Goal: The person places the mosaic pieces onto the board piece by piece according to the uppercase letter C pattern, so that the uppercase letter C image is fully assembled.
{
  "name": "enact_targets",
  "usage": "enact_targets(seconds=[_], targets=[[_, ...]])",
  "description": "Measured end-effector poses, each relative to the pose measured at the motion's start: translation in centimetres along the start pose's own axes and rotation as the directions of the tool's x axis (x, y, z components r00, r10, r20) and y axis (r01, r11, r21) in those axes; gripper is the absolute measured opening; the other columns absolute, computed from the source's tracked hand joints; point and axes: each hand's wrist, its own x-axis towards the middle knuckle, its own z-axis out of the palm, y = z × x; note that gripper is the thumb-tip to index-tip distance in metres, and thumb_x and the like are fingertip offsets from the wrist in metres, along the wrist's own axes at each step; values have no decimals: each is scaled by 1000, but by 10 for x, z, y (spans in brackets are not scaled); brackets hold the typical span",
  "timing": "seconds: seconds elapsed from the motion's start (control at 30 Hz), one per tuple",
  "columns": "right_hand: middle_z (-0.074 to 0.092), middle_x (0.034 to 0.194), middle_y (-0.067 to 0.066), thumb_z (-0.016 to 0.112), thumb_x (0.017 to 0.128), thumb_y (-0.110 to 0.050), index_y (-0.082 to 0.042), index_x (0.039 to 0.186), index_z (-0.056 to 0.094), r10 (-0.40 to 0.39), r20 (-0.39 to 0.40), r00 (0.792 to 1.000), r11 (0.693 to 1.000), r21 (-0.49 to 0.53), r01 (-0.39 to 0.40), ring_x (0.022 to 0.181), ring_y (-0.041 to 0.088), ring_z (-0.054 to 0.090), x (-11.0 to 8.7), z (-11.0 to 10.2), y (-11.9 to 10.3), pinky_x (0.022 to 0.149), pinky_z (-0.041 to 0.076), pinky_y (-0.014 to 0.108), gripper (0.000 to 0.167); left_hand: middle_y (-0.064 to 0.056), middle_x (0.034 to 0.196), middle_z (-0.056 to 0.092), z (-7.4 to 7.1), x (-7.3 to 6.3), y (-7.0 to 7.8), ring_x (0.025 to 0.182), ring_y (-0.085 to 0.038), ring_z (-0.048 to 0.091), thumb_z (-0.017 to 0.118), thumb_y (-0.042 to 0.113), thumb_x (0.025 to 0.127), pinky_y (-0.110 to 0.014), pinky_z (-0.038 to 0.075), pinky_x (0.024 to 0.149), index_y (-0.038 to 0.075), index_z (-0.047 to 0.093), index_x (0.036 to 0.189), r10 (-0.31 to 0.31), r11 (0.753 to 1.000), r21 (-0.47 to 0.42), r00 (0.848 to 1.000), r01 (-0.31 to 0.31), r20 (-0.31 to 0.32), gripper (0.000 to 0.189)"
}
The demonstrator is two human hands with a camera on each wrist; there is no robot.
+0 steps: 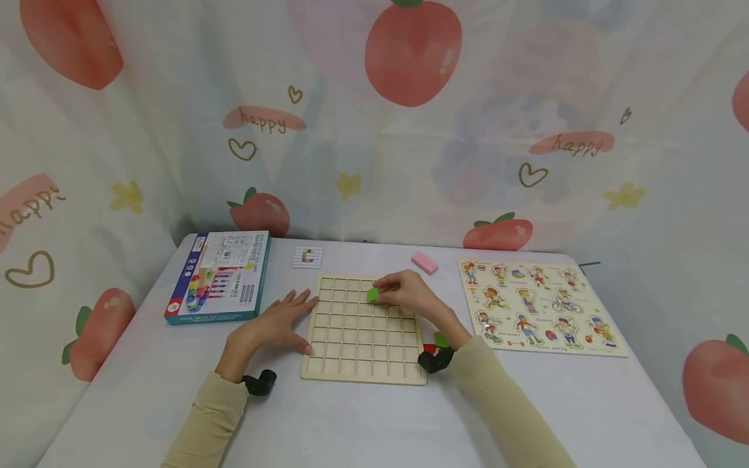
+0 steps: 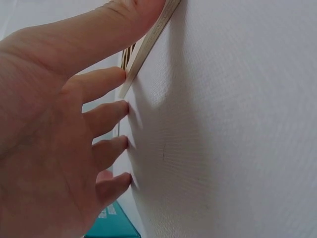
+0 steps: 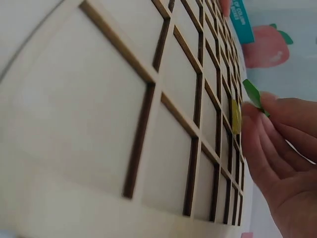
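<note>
A: What have the fingers got?

B: The right hand (image 1: 406, 294) pinches a green piece (image 1: 372, 296) between thumb and fingertips, over the far rows of the grid board (image 1: 363, 381). Whether the piece touches the board, I can't tell.

A: And the left hand (image 1: 279, 324)?

B: Holding nothing; fingers spread, thumb and a fingertip against the board's left edge.

A: Anything close to the pinch?

B: 1 yellow piece (image 3: 236, 116) on the board, just beside the fingertips in the right wrist view.

A: Further out?

B: A red piece (image 1: 430, 348) by the right wrist, partly hidden. Beyond the board, a small card (image 1: 307, 257) and a pink block (image 1: 424, 262); a flat box (image 1: 234, 286) left, a picture puzzle (image 1: 541, 305) right.
</note>
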Motion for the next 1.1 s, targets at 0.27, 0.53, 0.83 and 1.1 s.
enact_targets(seconds=[0.27, 0.53, 0.83, 1.1], targets=[[77, 99, 7, 80, 89, -13, -3, 114, 78, -10, -17, 1000, 999, -54, 9, 87, 15, 69, 7, 6, -3, 77, 56, 25, 27, -15, 172, 17, -1, 1, 4, 160, -42, 4, 91, 33, 76, -62, 6, 128, 12, 33, 162, 4, 1000, 3, 1000, -4, 7, 106], [76, 98, 6, 80, 89, -16, -4, 114, 78, -6, -11, 1000, 997, -77, 6, 87, 14, 68, 9, 9, -2, 76, 55, 26, 28, -15, 172, 18, 0, 2, 6, 160, -41, 5, 91, 33, 76, -62, 6, 128, 12, 33, 162, 6, 1000, 6, 1000, -6, 6, 106], [77, 100, 5, 80, 89, -17, -6, 113, 78, -1, -29, 1000, 998, -70, -1, 90, 15, 70, 0, 0, -1, 86, 58, 32, 27, -14, 172, 18, 2, 3, 3, 160, -41, 4, 91, 34, 76, -62, 6, 128, 13, 33, 162, -3, 1000, 15, 1000, 3, 3, 106], [75, 100, 6, 80, 90, -19, -5, 115, 77, 48, -52, 997, 997, -62, -51, 87, 17, 65, -20, -18, 10, 75, 56, 26, 29, -16, 172, 18, 0, 0, 2, 160, -42, 4, 91, 33, 76, -63, 6, 128, 11, 33, 162, -12, 1000, 12, 1000, 12, 4, 106]])
